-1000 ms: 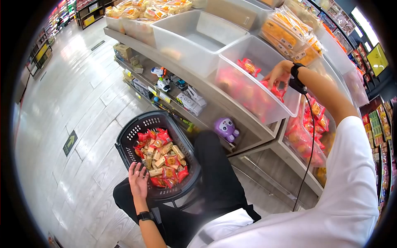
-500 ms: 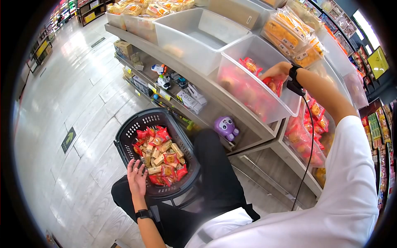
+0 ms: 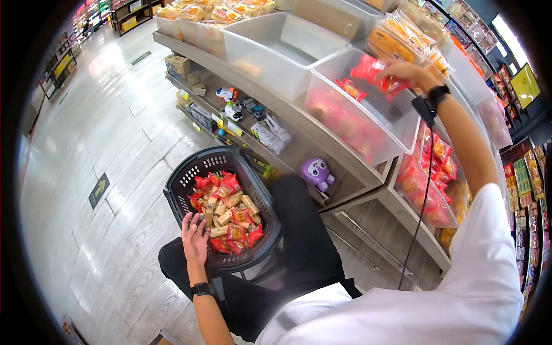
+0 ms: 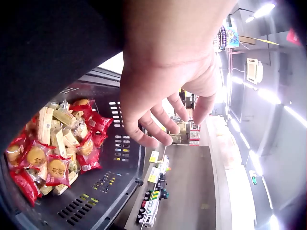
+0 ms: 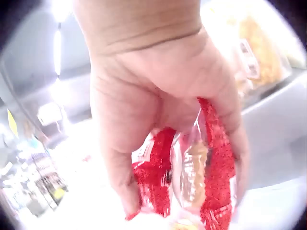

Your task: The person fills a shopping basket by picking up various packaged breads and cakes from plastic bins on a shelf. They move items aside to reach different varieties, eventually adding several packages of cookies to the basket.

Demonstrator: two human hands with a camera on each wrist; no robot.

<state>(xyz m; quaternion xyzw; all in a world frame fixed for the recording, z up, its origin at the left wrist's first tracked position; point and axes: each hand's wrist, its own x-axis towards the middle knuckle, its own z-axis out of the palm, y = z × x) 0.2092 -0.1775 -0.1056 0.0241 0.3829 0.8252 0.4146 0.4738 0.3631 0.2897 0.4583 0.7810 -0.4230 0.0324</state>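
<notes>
My right hand (image 3: 402,73) grips red-and-clear wrapped snack packets (image 3: 368,68) above a clear plastic bin (image 3: 402,129). In the right wrist view, thumb and fingers clasp the packets (image 5: 218,167) from both sides, and a tan pastry shows through one wrapper. More red packets (image 3: 349,89) lie in that bin. My left hand (image 3: 195,240) hangs with loosely bent fingers at the near left rim of a dark shopping basket (image 3: 172,198), holding nothing. Inside the basket are red round-cake packets (image 4: 36,155) and tan bar-shaped packets (image 4: 45,125).
An adjoining clear bin (image 3: 270,60) stands left of the working bin. Bagged breads (image 3: 227,11) fill bins farther along. Below, a shelf carries toys, including a purple figure (image 3: 316,172). A black cable (image 3: 425,201) hangs from my right wrist. My knee (image 3: 296,201) is beside the basket.
My right hand has risen from inside the bin with red packets in its grip. The left hand stays by the basket rim. The view has shifted slightly.
</notes>
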